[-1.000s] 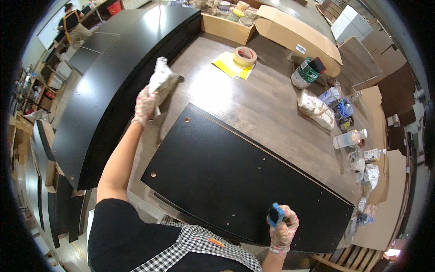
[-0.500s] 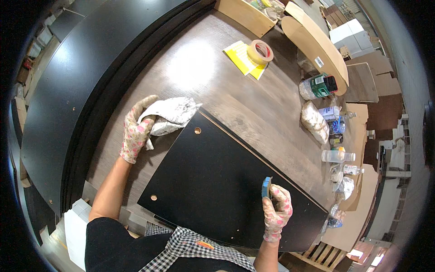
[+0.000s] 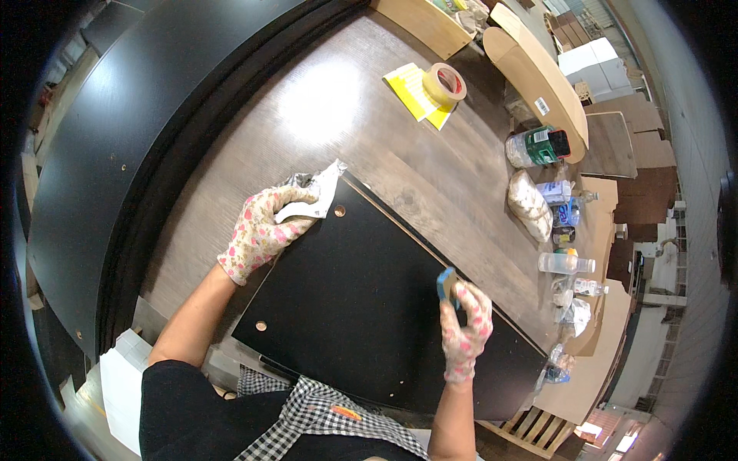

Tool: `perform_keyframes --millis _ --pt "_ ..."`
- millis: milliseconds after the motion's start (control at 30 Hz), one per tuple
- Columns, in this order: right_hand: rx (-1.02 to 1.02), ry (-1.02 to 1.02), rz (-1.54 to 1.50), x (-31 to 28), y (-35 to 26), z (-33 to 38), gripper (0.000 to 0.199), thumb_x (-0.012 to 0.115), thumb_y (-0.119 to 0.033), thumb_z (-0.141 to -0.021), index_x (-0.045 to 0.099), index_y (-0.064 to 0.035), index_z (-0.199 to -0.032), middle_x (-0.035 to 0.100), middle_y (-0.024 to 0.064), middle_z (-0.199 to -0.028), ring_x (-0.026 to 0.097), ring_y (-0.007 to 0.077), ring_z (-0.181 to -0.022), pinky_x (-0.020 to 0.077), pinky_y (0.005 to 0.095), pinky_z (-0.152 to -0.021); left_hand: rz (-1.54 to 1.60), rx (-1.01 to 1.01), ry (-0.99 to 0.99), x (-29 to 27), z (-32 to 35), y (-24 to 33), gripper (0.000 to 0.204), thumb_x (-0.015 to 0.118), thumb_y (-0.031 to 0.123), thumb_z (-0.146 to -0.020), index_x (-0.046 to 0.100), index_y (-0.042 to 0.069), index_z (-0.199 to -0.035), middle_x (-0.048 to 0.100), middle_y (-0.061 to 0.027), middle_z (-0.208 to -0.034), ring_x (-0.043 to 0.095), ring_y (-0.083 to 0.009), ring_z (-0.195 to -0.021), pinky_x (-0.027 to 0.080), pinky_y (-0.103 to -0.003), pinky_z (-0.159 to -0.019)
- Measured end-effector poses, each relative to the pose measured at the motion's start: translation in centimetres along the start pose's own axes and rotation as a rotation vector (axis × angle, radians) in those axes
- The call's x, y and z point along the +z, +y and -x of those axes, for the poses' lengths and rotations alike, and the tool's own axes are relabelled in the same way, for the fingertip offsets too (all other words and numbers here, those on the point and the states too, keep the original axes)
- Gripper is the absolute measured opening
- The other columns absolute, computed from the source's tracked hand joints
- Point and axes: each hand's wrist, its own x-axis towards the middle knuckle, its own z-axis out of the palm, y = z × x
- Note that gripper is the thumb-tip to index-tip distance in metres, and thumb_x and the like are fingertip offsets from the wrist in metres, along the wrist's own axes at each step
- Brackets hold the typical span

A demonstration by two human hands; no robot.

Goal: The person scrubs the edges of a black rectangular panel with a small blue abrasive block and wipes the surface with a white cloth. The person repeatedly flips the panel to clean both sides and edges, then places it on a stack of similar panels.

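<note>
A crumpled white rag (image 3: 329, 188) with dark smudges is gripped in my left hand (image 3: 257, 230), which wears a floral glove. Hand and rag are at the upper left corner of a black panel (image 3: 361, 307), beside a round copper-coloured hole. My right hand (image 3: 467, 330), gloved alike, pinches a small blue and brown block (image 3: 446, 286) over the panel's right part. Its exact kind I cannot make out. The panel lies on a wood-grain table (image 3: 453, 192), and the edge of another board shows beneath its far side. A second round hole (image 3: 261, 326) sits near its lower left corner.
Large curved black panels (image 3: 115, 154) are stacked on the left. Beyond lie a tape roll (image 3: 443, 84) on yellow paper (image 3: 411, 92) and a wooden box (image 3: 430, 31). A green-labelled jar (image 3: 534, 147), a wrapped white bundle (image 3: 530, 207) and several bottles line the right edge.
My left hand has moved right with the rag, from beside the panel to its upper corner. The right hand and block have shifted slightly away from me.
</note>
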Motion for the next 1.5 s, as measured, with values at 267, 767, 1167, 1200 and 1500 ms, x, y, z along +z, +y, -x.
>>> perform_keyframes --millis 267,767,1167,1200,1500 --pt "-0.049 -0.104 0.094 2.9 1.3 -5.4 0.036 0.081 -0.007 -0.077 0.07 -0.0117 -0.112 0.068 0.0109 -0.11 0.064 0.0304 -0.099 0.0523 0.0407 -0.087 0.119 -0.061 -0.013 -0.3 0.2 0.1 0.031 0.074 0.018 -0.079 0.073 0.004 -0.107 0.072 -0.0073 -0.098 0.067 -0.0129 -0.092 0.052 -0.029 -0.083" --pt "0.317 0.091 -0.108 -2.4 7.8 0.3 0.032 0.076 -0.002 -0.084 0.07 -0.0062 -0.116 0.068 0.0098 -0.114 0.065 0.0223 -0.104 0.0521 0.0353 -0.092 -0.012 -0.081 0.165 -2.8 -2.0 1.6 0.028 0.078 0.014 -0.079 0.074 0.009 -0.107 0.068 -0.0091 -0.102 0.067 -0.0196 -0.094 0.055 -0.035 -0.084" --pt "0.59 0.597 -0.53 -2.6 11.1 9.7 0.03 0.067 -0.005 -0.094 0.065 0.0009 -0.123 0.066 0.0084 -0.119 0.063 0.017 -0.107 0.0512 0.0312 -0.094 -0.867 0.661 -0.358 8.8 -7.1 8.4 0.013 0.073 0.018 -0.077 0.073 0.012 -0.088 0.065 -0.011 -0.095 0.063 -0.0293 -0.094 0.051 -0.046 -0.081" --pt "0.598 0.589 -0.528 -2.7 11.1 9.7 0.031 0.067 -0.004 -0.094 0.065 0.0015 -0.124 0.066 0.0088 -0.119 0.063 0.017 -0.107 0.051 0.0308 -0.095 -0.81 0.767 -0.345 10.6 -6.7 8.4 0.012 0.072 0.018 -0.076 0.072 0.01 -0.086 0.066 -0.0118 -0.092 0.064 -0.0294 -0.092 0.051 -0.046 -0.08" --pt "0.639 0.624 -0.512 -2.6 10.7 8.9 0.035 0.067 -0.011 -0.095 0.063 0.0038 -0.126 0.066 0.0112 -0.121 0.062 0.0194 -0.11 0.0491 0.0334 -0.098 -0.595 0.959 -0.553 28.2 -2.9 13.0 0.011 0.067 0.022 -0.077 0.073 0.012 -0.08 0.07 -0.0119 -0.095 0.068 -0.0298 -0.095 0.052 -0.046 -0.08"
